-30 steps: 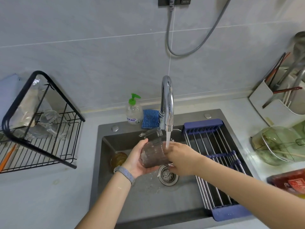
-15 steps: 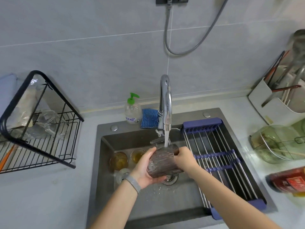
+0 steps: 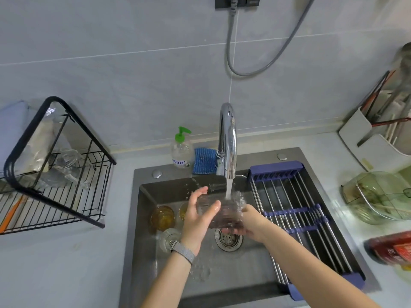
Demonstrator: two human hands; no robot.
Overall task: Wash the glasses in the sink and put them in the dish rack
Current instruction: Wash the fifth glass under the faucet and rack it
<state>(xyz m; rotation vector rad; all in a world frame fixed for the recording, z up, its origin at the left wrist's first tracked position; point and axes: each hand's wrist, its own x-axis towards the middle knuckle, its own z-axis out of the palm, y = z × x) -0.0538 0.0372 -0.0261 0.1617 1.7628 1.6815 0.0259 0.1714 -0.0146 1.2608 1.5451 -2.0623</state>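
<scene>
Grey tile backs our counter. At far left our black dish rack (image 3: 55, 174) already holds clear glassware, so we judge some washing done. Inside the sink (image 3: 142, 218) two amber glasses (image 3: 162, 217) and a clear glass (image 3: 170, 240) wait, seemingly unwashed. Our left hand (image 3: 198, 215) curls round the ribbed glass (image 3: 224, 213), thumb across its side, under the running faucet (image 3: 228, 138). Our right hand (image 3: 250, 225) cups it from beneath; how tightly those fingers close, we cannot tell.
</scene>
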